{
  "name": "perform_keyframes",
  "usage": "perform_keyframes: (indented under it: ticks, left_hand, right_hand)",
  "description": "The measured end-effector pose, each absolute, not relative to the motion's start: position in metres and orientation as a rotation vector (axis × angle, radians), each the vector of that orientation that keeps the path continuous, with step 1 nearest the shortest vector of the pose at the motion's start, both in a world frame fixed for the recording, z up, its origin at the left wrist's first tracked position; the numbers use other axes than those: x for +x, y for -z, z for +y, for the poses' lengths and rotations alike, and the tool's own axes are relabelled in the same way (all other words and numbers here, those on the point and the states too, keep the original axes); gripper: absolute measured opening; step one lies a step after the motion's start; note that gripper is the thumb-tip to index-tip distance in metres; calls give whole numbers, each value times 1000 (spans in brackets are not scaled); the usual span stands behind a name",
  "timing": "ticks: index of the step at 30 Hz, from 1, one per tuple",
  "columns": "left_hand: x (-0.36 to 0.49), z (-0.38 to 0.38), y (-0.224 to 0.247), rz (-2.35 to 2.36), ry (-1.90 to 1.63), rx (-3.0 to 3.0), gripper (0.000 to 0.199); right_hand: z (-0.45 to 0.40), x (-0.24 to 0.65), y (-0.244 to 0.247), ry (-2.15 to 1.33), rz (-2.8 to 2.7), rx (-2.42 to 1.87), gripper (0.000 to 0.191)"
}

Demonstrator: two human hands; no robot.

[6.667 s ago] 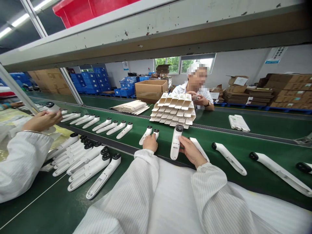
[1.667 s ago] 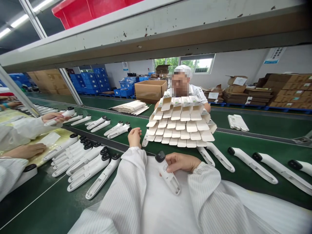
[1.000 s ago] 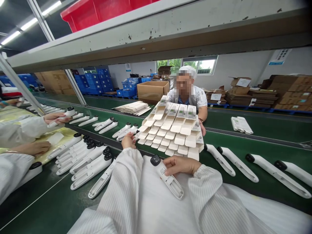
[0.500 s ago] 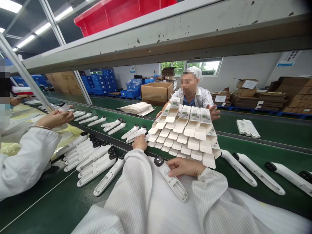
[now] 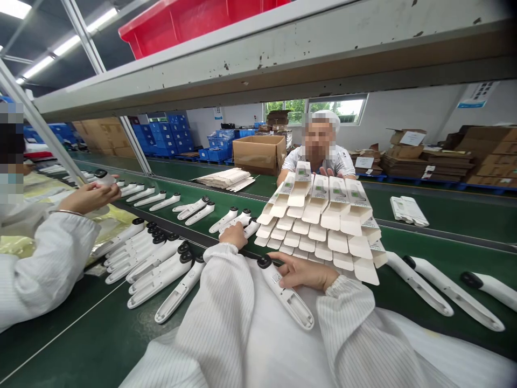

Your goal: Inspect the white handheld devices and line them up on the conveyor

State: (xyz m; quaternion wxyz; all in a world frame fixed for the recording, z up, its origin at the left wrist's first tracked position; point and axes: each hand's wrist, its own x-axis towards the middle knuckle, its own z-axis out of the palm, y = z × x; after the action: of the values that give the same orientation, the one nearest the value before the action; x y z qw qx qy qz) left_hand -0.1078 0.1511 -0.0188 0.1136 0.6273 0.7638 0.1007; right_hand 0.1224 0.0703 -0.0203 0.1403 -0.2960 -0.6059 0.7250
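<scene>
My right hand is closed on a white handheld device with a black head, tilted over my lap at the belt's near edge. Its open handle cavity faces up. On the green belt, my left hand reaches to white devices lying left of the boxes; its fingertips touch or nearly touch one, and whether it grips is unclear. Beyond my right hand stands a stacked pile of white open-flapped boxes. More devices lie in a row to the left.
Across the belt a person leans behind the boxes. At left, another person's hand holds a device. A shelf beam with a red bin crosses overhead. Flattened boxes and a small box stack lie on the far belt.
The box pile and the devices on the far side of the belt have shifted right. The person across has drawn their hands in behind the boxes. The device in my right hand has turned slightly.
</scene>
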Motion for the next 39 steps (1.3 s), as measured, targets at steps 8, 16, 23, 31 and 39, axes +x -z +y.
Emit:
perform_keyframes:
  ticks: [8, 16, 23, 31, 39]
  left_hand:
    - [-102, 119, -35, 2110, -197, 1907, 21]
    - [-67, 44, -79, 1947, 231, 2473, 23]
    - [-35, -21, -49, 1477, 334, 2686, 20]
    - [-58, 51, -66, 1964, 92, 2501, 25]
    - [-93, 74, -35, 1825, 225, 2227, 36]
  right_hand:
    - [71, 125, 16, -2033, -1722, -965, 52]
    - [80, 141, 13, -1680, -1963, -1286, 31]
    - [79, 161, 0, -1407, -2249, -1491, 21]
    - [82, 149, 9, -1136, -2287, -1326, 41]
    - [82, 144, 8, -1360, -2336, -1218, 29]
